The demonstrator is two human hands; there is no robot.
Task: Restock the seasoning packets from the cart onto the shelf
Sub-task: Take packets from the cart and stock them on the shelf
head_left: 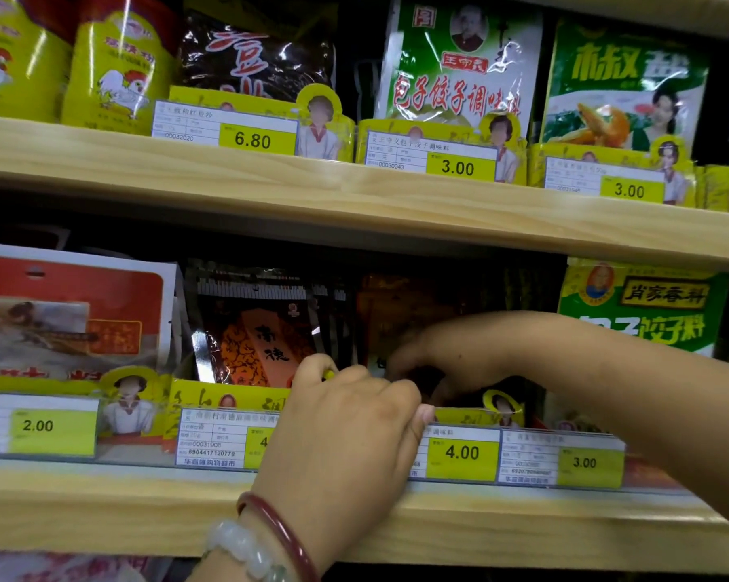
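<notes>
**Packets going into the lower shelf slot, both hands at the front rail**

Packets (400, 325): a dark brown stack in the middle slot of the lower shelf (102, 506), blurred and in shadow. Right hand (434, 350) reaches in from the right, fingers curled down onto the front of that stack; whether it pinches a packet or only presses them back I cannot tell, the fingertips are lost in the dark. Left hand (354, 417) sits just in front, knuckles up, fingers curled over the yellow card rail (228, 396), thumb tip at the price tag (461, 453) marked 4.00. It seems to steady the rail or the packet fronts; nothing clearly held in it.

Left of the slot: black-and-orange packs (262, 338), upright, touching the brown stack's side. Right: green pack (644, 308), partly behind the right forearm. Two bangles (266, 535) on the left wrist. Cart not in view.

Risks, as judged:
- Packets catch on the rail and buckle or slump forward instead of standing.
- The forearm brushes the green pack and tips it.
- Brown packets slide into the black-and-orange row, since no divider shows.
- The left hand bumps the tag out of place.
</notes>
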